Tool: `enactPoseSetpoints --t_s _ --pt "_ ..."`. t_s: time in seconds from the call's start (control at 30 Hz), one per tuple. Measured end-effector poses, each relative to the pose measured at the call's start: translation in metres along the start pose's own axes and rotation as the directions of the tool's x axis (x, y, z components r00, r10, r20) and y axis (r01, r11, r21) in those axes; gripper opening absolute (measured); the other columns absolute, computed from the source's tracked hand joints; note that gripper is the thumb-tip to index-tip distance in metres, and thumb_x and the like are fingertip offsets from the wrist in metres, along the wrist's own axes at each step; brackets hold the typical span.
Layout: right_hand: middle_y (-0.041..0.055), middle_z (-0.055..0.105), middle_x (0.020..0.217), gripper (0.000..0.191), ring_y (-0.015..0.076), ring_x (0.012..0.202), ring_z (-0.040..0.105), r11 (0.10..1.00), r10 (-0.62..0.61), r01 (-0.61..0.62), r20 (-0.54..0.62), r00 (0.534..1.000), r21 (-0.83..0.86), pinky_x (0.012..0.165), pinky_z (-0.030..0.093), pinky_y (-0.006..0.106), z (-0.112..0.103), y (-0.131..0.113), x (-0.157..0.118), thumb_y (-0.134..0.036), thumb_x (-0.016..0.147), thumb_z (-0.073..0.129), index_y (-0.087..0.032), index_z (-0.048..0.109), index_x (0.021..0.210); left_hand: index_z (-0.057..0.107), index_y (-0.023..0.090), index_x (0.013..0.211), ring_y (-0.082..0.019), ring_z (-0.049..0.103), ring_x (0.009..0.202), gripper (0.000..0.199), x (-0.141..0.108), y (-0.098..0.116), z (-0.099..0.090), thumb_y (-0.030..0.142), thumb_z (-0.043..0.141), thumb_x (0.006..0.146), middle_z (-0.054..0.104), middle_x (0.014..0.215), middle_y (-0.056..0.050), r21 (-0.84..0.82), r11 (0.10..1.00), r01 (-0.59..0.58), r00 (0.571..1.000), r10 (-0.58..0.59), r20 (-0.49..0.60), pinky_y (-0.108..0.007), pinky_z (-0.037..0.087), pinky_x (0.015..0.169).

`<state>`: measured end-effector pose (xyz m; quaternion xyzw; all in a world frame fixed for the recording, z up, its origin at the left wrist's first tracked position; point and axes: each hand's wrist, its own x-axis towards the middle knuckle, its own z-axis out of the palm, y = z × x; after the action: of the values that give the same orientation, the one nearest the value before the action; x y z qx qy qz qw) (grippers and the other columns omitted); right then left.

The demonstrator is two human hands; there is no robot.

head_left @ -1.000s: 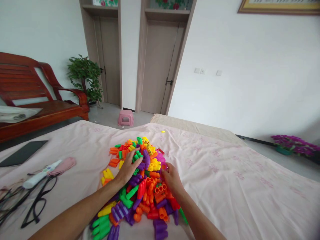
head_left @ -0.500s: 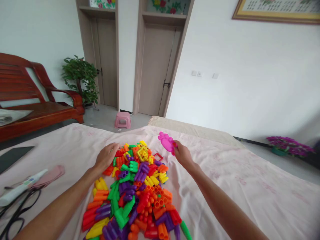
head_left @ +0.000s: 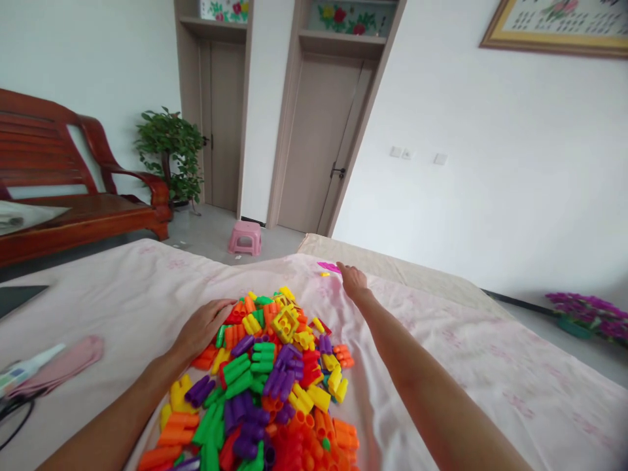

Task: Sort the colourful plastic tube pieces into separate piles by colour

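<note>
A heap of plastic toy building pieces [head_left: 275,366] in red, orange, yellow, green and purple lies on the cloth in front of me. At the heap's upper left edge rests my left hand [head_left: 209,324], its fingers stretched out against the pieces. Beyond the heap, my right hand [head_left: 352,280] reaches forward with its fingertips closed on the right end of a flat magenta plastic piece [head_left: 328,267], seen almost edge-on low over the cloth. A small yellow piece [head_left: 324,275] lies just below it.
The pale pink flowered cloth [head_left: 441,347] covers the surface. Glasses [head_left: 17,412], a white tube-like object [head_left: 34,366] and a pink pouch [head_left: 73,363] lie at left. Beyond stand a pink stool [head_left: 245,237], a wooden bench [head_left: 83,203] and a potted plant [head_left: 169,154].
My right hand has carried the magenta piece forward and lowered it toward the cloth, where it now appears edge-on. My left hand stays by the heap. The camera view has shifted slightly.
</note>
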<state>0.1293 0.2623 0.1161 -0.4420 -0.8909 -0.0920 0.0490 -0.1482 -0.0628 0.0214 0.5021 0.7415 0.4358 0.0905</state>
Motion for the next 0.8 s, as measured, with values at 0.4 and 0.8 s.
enactPoseSetpoints --t_s 0.4,0.8 --pt "0.0102 0.071 0.114 0.044 0.0249 0.101 0.066 0.992 0.044 -0.040 -0.029 0.999 0.122 0.080 0.043 0.031 -0.046 0.046 -0.018 -0.014 0.096 0.039 -0.027 0.059 0.133 0.066 0.014 0.124 -0.028 0.063 0.117 0.063 0.008 0.009 -0.003 0.061 0.043 0.090 0.069 0.127 -0.013 -0.428 0.902 0.054 0.997 -0.075 -0.032 -0.042 0.044 0.108" --pt "0.0041 0.073 0.115 0.039 0.0205 0.099 0.068 0.915 -0.106 0.131 -0.086 0.991 0.380 0.080 0.045 0.026 0.003 -0.018 -0.102 -0.020 0.099 0.038 -0.030 0.058 0.130 0.073 0.018 0.112 -0.030 0.055 0.128 0.064 0.112 0.031 0.021 0.067 0.055 0.075 0.066 0.133 -0.014 -0.186 0.982 0.016 0.915 0.061 0.399 -0.042 0.035 0.112"
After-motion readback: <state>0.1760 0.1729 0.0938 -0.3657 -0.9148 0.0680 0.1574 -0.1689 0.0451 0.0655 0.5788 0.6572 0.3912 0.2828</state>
